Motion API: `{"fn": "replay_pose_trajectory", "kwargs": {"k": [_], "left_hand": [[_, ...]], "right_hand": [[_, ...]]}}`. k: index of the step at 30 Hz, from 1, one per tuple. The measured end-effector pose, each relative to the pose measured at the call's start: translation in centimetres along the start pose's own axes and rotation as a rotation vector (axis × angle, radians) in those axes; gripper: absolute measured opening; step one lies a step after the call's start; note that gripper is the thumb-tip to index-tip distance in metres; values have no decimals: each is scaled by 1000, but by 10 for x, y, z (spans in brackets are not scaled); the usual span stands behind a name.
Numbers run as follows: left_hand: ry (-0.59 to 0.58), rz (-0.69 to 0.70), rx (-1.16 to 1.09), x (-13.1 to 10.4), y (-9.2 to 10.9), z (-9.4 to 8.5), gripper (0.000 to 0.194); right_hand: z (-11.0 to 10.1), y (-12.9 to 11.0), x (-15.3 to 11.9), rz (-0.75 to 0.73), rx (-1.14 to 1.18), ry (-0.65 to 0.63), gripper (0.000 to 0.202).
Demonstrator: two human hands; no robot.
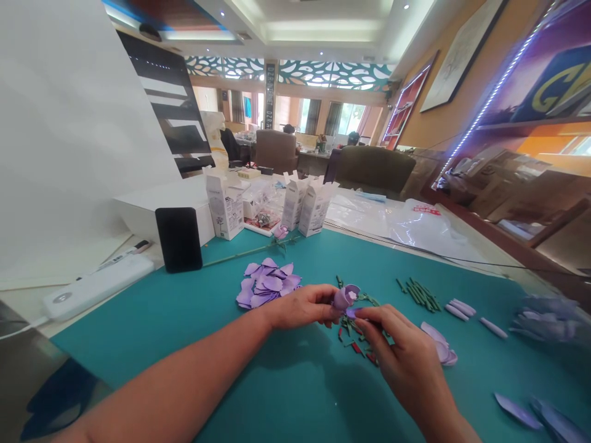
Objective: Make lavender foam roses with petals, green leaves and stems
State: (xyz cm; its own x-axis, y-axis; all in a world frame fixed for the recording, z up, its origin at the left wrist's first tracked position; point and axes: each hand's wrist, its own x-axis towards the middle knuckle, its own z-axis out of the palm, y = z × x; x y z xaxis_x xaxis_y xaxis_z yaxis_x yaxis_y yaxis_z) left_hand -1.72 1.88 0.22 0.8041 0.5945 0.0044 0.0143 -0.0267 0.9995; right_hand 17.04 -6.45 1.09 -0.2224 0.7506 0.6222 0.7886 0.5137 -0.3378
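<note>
Over the teal mat [286,375], my left hand [309,306] is closed around the base of a purple artificial rose bud [346,297]. My right hand [397,344] pinches a small purple petal [351,312] against the underside of the bud. Below both hands lie green leaf pieces [369,300] and short red-and-green bits [356,348], partly hidden by the fingers. A heap of loose purple petals [265,286] sits beyond my left wrist. To the right of my right hand are a few larger stacked petals [441,344].
Green stem pieces [422,294] and pale purple rolled pieces [459,309] lie at right, near a plastic-wrapped bundle [547,317]. A finished rose [281,232], a black upright panel [179,240], white boxes [225,206] and a power strip [99,286] stand or lie farther back.
</note>
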Motion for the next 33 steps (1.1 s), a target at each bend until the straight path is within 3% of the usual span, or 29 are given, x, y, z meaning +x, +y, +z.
{"fn": "replay_pose_trajectory", "kwargs": {"k": [27, 33], "left_hand": [[-26, -5, -36, -1, 1, 4, 46], [-27, -12, -49, -1, 2, 5, 46]], "right_hand": [[1, -1, 0, -139, -108, 30, 15], [2, -4, 0, -108, -82, 37, 17]]}}
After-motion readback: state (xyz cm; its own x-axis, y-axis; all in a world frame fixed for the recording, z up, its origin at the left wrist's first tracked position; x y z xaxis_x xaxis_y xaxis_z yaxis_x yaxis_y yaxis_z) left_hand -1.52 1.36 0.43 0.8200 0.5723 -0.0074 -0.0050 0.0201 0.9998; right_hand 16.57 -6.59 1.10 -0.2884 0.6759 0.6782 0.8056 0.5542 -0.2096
